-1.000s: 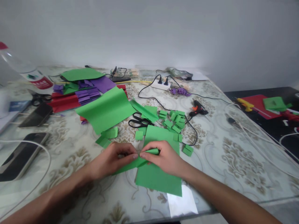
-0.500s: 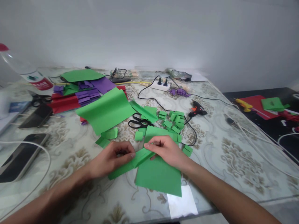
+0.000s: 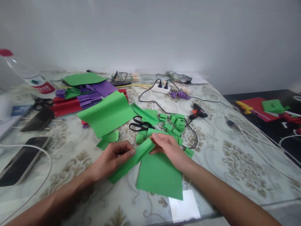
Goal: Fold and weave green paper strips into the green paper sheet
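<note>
A folded strip of green paper (image 3: 138,157) stretches between my two hands, slanting up to the right. My left hand (image 3: 117,158) pinches it near its middle, thumb on top. At the upper right end, my right hand (image 3: 166,149) has it between thumb and fingers. Beneath the right hand lies a flat green paper sheet (image 3: 161,179). Black-handled scissors (image 3: 139,124) rest just beyond the hands, blades partly covered by green paper. Small folded green paper pieces (image 3: 175,124) form a loose pile past the right hand.
A large curled green sheet (image 3: 108,113) lies at left, near purple folded strips (image 3: 89,99) and red paper (image 3: 66,106). A glue gun (image 3: 198,111), power strip (image 3: 161,88) and cables sit to the right. Two phones (image 3: 23,160) (image 3: 39,119) and a bottle (image 3: 35,80) stand left.
The green strip's right end has swung up with my right hand, so the strip now runs straighter between both hands. My left hand stays nearly in place. The view has tilted slightly.
</note>
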Demonstrator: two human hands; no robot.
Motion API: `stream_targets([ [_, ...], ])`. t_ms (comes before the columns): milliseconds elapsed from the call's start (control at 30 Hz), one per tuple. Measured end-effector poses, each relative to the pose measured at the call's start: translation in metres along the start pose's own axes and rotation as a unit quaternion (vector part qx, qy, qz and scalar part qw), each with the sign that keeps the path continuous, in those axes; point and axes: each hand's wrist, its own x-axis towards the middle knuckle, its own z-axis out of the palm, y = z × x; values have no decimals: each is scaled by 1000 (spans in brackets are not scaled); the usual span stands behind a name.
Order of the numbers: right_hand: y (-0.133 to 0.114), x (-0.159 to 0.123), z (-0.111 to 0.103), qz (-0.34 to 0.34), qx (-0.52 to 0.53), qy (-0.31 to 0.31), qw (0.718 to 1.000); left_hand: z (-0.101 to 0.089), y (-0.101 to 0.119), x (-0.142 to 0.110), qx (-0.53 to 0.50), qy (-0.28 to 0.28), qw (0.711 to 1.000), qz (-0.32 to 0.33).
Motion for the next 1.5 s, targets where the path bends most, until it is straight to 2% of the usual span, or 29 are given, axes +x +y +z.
stream_targets([
  [67,4,0,3,33,54,-42,997,4,0,0,-16,45,999,-5],
  [167,13,-4,11,71,61,-99,991,11,1,0,-27,93,995,-7],
  [300,19,-8,19,63,40,-86,993,19,0,-2,-31,120,992,1],
  [367,17,-8,20,52,24,-61,996,21,0,-3,-43,110,993,-8],
  [500,11,-8,18,14,-9,6,1000,22,0,-3,-88,45,994,-37],
  [600,8,-9,18,-3,-34,19,999,22,1,-3,-91,29,994,-45],
  [933,6,-10,19,11,-39,3,999,23,-4,-1,-126,18,991,-41],
  [1267,15,-9,17,15,6,-1,1000,23,-5,-2,-117,53,992,-2],
  [1500,13,-12,14,-32,-55,-32,997,22,-2,-7,-148,51,987,43],
])
